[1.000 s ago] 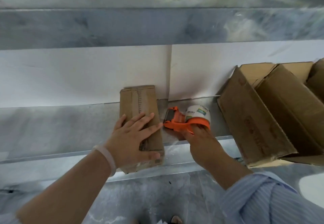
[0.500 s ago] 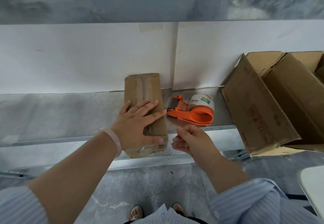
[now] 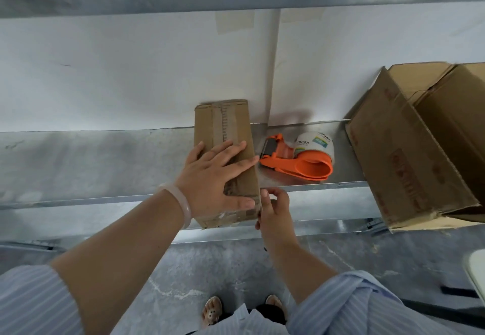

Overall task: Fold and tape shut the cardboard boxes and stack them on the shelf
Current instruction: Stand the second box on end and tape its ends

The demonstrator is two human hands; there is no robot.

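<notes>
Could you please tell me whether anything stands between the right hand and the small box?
Nothing visible does: the right hand is at the near right corner of the small box; the tape dispenser lies beside the box, farther back.

Bright even daylight, soft shadows, wide-angle bending at edges, slight blur

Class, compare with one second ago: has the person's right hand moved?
Yes. The right hand let go of the tape dispenser and drew back toward the person, to the near right corner of the small box.
</notes>
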